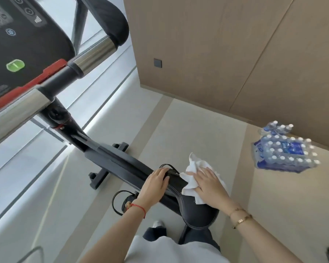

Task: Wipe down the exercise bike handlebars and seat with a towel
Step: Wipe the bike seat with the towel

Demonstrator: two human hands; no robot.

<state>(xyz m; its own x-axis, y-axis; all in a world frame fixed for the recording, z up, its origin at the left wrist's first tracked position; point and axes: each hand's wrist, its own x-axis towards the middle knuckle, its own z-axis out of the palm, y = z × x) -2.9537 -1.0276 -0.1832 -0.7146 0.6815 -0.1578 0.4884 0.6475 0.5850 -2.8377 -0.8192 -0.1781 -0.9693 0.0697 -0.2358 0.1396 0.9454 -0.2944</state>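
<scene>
Low in the head view, on the black seat of the exercise bike, the right hand lies flat with straight, spread fingers pressing a white towel onto the seat's right edge. The towel is bunched under and ahead of the palm: crumpled folds stick out past the fingertips toward the front of the seat, and a loose corner hangs out below the heel of the hand onto the seat's wide rear part. Gold bracelets sit on that wrist.

Just beside it, across the seat's narrow nose, the left hand rests on the left edge, its fingers curled over the nose near the stitched front tip, apart from the towel. A red string bracelet circles the left wrist.

Up at the top left corner, well apart from both hands, are the handlebars, with chrome sections and a black padded end, below a dark console carrying a green button.

Against the wood-panelled wall on the right, packs of water bottles stand on the pale floor.
</scene>
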